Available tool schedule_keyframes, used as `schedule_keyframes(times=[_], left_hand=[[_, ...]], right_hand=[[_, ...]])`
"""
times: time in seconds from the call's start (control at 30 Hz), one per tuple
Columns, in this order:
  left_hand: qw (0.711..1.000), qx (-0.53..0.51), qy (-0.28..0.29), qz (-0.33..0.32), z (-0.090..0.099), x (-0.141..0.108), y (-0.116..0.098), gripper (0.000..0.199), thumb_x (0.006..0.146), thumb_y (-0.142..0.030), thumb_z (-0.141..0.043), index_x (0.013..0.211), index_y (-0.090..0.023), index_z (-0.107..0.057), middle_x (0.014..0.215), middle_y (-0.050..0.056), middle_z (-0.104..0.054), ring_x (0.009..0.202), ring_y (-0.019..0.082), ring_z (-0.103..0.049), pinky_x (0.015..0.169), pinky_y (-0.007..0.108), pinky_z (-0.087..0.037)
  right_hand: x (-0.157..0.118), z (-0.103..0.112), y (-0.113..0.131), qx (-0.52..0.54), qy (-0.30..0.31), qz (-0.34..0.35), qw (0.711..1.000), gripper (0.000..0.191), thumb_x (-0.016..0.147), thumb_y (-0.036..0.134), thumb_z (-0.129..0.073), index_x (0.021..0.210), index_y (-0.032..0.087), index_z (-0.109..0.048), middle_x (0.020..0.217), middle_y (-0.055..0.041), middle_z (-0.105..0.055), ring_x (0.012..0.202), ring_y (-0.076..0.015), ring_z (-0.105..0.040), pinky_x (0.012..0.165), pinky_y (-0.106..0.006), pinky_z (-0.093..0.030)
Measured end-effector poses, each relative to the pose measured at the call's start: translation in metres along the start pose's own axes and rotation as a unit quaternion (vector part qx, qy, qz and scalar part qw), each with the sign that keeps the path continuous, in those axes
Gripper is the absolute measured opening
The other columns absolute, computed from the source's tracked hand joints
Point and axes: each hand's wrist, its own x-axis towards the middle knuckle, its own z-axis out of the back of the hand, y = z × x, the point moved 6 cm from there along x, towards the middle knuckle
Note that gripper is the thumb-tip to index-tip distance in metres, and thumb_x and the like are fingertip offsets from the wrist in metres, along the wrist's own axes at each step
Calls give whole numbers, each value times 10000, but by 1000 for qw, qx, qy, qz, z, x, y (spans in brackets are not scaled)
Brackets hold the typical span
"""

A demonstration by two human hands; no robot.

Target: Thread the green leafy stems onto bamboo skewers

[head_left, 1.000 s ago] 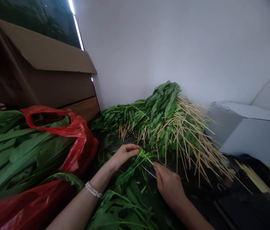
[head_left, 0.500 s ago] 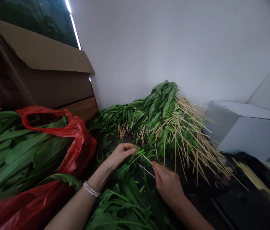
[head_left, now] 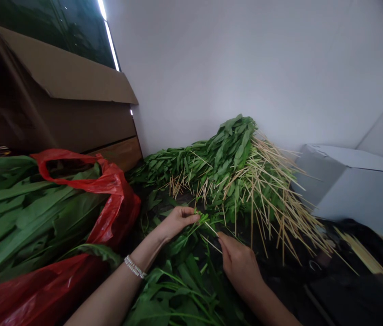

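while the greens (head_left: 204,219) are hiding the far end of the stick (head_left: 211,229) between the hands, the left hand (head_left: 176,223) is pinching them, the right hand (head_left: 241,261) is gripping the stick, and both are sitting slightly closer together than before.

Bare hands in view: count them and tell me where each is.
2. The left hand, near the centre, pinches at green stems; the right hand, lower and to the right, holds a thin stick.

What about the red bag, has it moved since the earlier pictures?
No, no real shift shows: the red bag keeps the same place against the cardboard box, its handle still just below the box in the view.
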Motion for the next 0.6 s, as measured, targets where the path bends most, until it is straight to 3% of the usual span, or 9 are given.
schedule_keyframes(times=[0.27, 0.4, 0.6], left_hand=[[999, -33, -26, -14, 4, -2, -5, 385, 717, -492, -704, 854, -134, -737, 720, 35, -705, 630, 127, -604, 641, 223, -451], [998, -42, -46, -8, 6, -2, -3, 374, 680, -457, -748, 863, -131, -746, 750, 55, -724, 666, 152, -633, 687, 248, -470], [998, -45, -40, 21, 5, -4, -2, 381, 654, -471, -758, 817, -127, -756, 726, 66, -728, 594, 140, -627, 627, 244, -465]], right_hand=[[5, 6, 2, 4, -23, 1, 1000, 343, 928, 169, -338, 1099, 140, -634, 922, -81, -721, 803, -158, -693, 731, -229, -526], [3, 6, 0, -1, -22, 5, 1000, 339, 923, 158, -347, 1100, 140, -635, 931, -80, -720, 810, -161, -693, 745, -234, -526], [2, 3, 3, 0, -13, 14, 1000, 343, 921, 147, -341, 1096, 121, -634, 915, -87, -718, 820, -171, -692, 746, -241, -524]])
